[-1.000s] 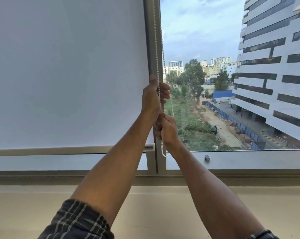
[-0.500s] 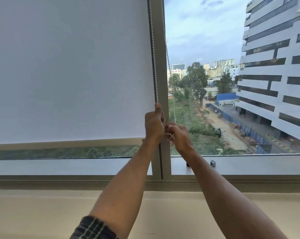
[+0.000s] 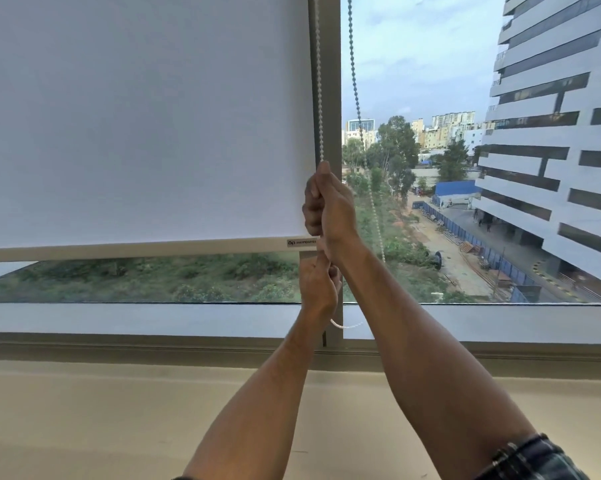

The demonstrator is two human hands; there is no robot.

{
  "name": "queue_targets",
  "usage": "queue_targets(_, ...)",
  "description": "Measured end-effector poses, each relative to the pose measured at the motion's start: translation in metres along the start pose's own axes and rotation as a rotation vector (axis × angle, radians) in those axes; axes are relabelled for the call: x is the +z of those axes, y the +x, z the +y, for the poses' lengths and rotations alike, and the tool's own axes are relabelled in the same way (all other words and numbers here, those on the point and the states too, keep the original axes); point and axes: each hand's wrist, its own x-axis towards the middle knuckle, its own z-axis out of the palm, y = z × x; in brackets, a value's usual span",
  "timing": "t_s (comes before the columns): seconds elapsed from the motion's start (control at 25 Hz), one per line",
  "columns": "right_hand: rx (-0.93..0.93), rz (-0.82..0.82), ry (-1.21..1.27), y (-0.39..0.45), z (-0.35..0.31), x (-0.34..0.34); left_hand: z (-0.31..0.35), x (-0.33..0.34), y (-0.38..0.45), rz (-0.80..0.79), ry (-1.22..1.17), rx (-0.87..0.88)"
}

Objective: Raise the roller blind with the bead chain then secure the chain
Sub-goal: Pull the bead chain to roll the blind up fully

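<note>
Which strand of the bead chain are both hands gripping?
The near strand along the window frame, beside the blind's edge. The far strand hangs free against the glass, untouched.

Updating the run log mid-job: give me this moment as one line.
stage: raising | blind: bottom rail above sill, gap open | right hand: gripping bead chain, upper | left hand: gripping chain, lower | chain: not secured
</note>
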Motion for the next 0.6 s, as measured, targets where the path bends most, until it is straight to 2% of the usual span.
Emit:
queue_targets(0.2,-0.028,-0.033,0.024,-0.020,0.017,-0.015,-0.007,-0.019,-0.009,-0.108,0.108,0.013)
queue_targets(0.4,-0.014,0.025,-0.095,-0.044,0.042,-0.030,0.031,-0.025,0.008,0.088,0.310,0.186)
queue_targets(0.48,-0.016,0.051,-0.114,-0.052,0.051,-0.028,0.065,-0.012,0.025,0.105,0.274,0.202)
queue_targets(0.6,0.016,0.055,-0.148,-0.061,0.063,-0.027,0.109,0.015,0.051,-0.008,0.170,0.166)
